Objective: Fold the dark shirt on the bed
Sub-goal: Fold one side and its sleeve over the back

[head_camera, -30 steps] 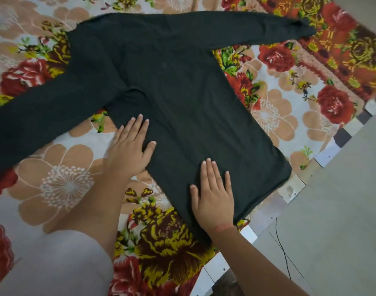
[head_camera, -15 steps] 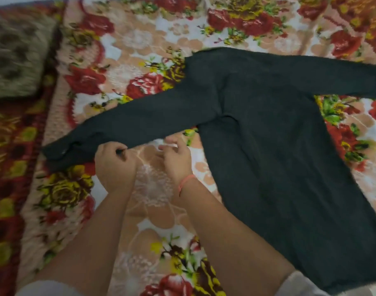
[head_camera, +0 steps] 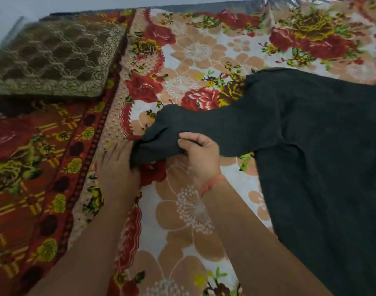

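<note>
One bed covered by a floral bedsheet (head_camera: 195, 210) in red, peach and white fills the view and carries everything else. On it lies one dark, charcoal knit long-sleeved shirt (head_camera: 321, 157), its body spread flat to the right of both hands and running off the right edge. Its one visible sleeve (head_camera: 204, 127) reaches left to the hands, the cuff end bunched and lifted off the sheet. Up and to the left of the hands, well apart from them, sits one brown cushion with pale lace patterning (head_camera: 54, 58). The left hand (head_camera: 118, 167) lies at the cuff, its fingers tucked under the fabric. The right hand (head_camera: 202, 157) pinches the sleeve, thumb on top. One thin orange-red thread band (head_camera: 212, 183) circles the right wrist.
</note>
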